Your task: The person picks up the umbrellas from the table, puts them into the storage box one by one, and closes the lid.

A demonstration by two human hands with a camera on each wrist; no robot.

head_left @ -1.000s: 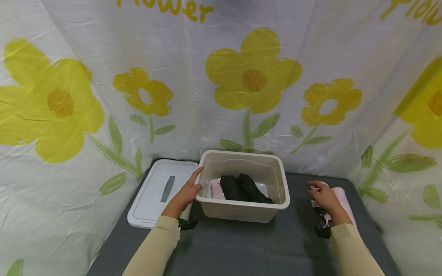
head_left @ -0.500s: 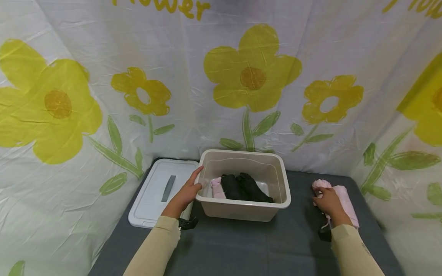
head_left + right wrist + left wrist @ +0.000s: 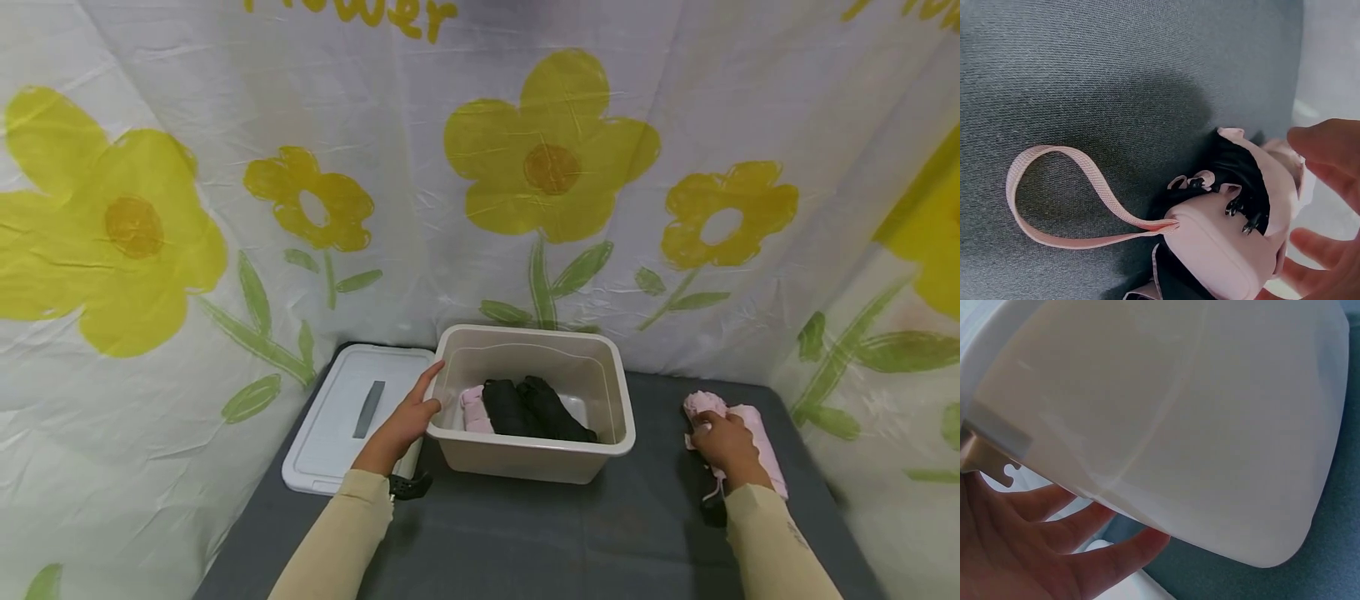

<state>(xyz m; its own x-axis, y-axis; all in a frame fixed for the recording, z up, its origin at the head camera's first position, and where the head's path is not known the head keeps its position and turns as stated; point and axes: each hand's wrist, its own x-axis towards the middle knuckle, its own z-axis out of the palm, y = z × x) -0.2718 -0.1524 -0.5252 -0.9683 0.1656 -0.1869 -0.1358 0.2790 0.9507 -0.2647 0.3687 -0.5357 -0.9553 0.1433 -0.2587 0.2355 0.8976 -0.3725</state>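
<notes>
A beige plastic storage bin (image 3: pixel 517 460) stands mid-table. It holds two black rolled bundles (image 3: pixel 504 408) and a pink one (image 3: pixel 476 410). My left hand (image 3: pixel 401 427) rests at the bin's left end, index finger and thumb at the rim; in the left wrist view its fingers (image 3: pixel 1113 559) lie spread against the bin's edge. My right hand (image 3: pixel 726 446) is over a pink folding umbrella (image 3: pixel 703 404). The right wrist view shows the umbrella's pink handle (image 3: pixel 1216 237), looped strap (image 3: pixel 1016 187), black lining and rib tips, with thumb and fingers (image 3: pixel 1325 150) spread apart around its far side.
A white lid (image 3: pixel 330 442) with a grey handle lies left of the bin. Another pink rolled bundle (image 3: pixel 765 450) lies right of my right hand. The dark grey table (image 3: pixel 540 533) ends against a flower-printed curtain (image 3: pixel 420 275).
My right hand has come down from the left side of the pink umbrella to over it, and its fingers are lower on it. The left hand stays at the bin.
</notes>
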